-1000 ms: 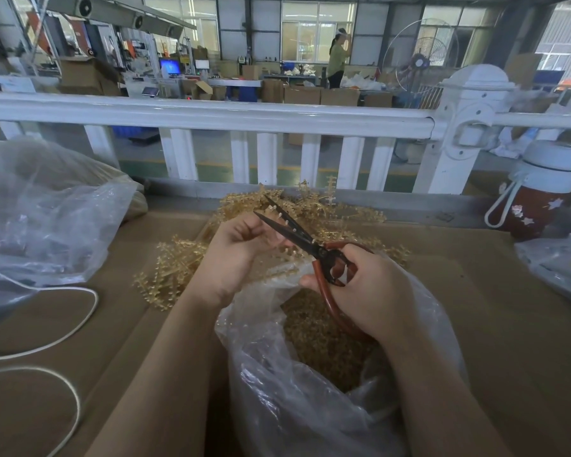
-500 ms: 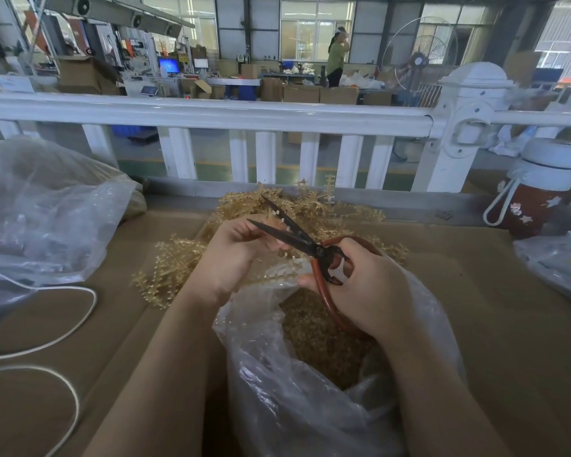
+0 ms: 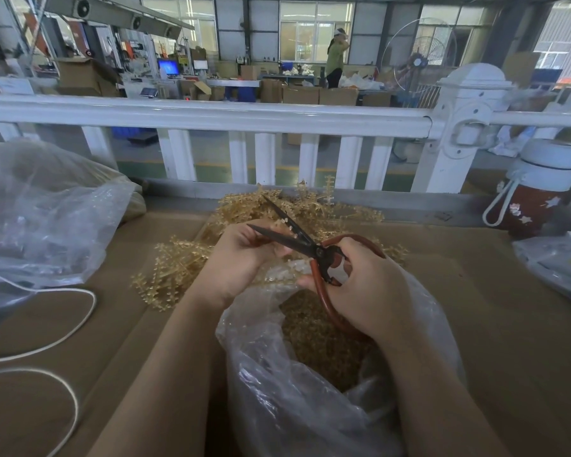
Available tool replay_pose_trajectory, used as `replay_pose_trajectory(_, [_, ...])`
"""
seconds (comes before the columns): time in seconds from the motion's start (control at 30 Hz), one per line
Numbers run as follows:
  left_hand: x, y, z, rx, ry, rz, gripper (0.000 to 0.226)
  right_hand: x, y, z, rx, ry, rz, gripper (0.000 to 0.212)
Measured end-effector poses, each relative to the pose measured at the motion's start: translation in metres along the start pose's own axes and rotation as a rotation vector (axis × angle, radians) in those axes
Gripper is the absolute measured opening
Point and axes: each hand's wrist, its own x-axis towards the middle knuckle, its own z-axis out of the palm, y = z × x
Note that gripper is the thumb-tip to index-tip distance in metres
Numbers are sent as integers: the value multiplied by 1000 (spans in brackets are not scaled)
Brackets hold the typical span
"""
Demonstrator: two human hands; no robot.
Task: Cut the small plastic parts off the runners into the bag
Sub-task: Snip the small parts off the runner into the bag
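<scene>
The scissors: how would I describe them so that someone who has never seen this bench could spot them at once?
Start at the white railing across the back, then drop to the golden pile of runners on the cardboard-covered bench. Just in front of it, over the open clear bag, the right hand grips the scissors: dark pointed blades spread open and big reddish-brown loop handles, the only tool there.

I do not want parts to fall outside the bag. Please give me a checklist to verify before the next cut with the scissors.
1. Scissors blades open: ok.
2. Right hand grips the red handles: ok.
3. Left hand holds a runner between the blades: ok.
4. Bag mouth open below the cut: ok.
5. Left fingers clear of the blades: cannot tell.
6. More runners in the pile: ok.
</scene>
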Motion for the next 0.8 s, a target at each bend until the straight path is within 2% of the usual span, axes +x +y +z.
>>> replay_pose_trajectory(0.47, [2,-4,1,-47,-27,-6,15,-2,-2,-3,84,22,3,59])
replay_pose_trajectory(0.6, [3,-6,-1,-64,-20,-5,23,-1,-3,-3,86,33,-3,62])
replay_pose_trajectory(0.7, [3,-8,-1,-66,-11,-15,16,-1,-3,-1,74,-1,5,65])
replay_pose_trajectory(0.8, [4,-8,-3,-151,64,-41,10,-1,0,0,55,-17,19,60])
